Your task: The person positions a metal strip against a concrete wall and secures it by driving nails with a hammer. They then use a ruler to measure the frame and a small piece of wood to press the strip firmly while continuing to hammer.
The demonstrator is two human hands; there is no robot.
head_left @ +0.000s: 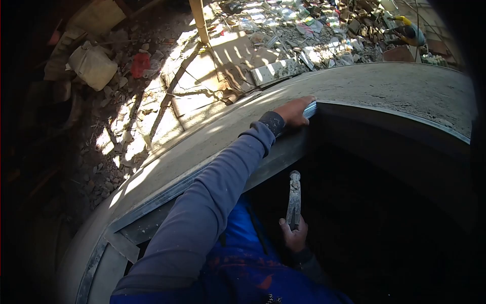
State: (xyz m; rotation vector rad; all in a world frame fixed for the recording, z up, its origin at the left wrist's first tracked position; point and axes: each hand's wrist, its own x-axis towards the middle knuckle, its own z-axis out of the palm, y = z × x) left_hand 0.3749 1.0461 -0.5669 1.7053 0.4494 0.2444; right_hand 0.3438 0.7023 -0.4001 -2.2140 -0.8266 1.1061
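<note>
My left arm reaches forward across the opening. My left hand [298, 112] is closed over a corner of the metal edging [313, 109] that lines the opening, fingers on top and thumb on the near side. Lower down, my right hand [295, 236] holds a claw hammer [294, 196], whose round face points away from me and whose split claw lies toward my palm. Its handle is hidden in shadow. Dust coats the hammer head.
A grey, dusty slab [385, 83] surrounds the dark opening. Beyond lie rubble and litter, a pale sack [92, 66], a red bag [140, 65] and a wooden post [199, 20]. A yellow-and-dark power tool [409, 31] appears at the far right.
</note>
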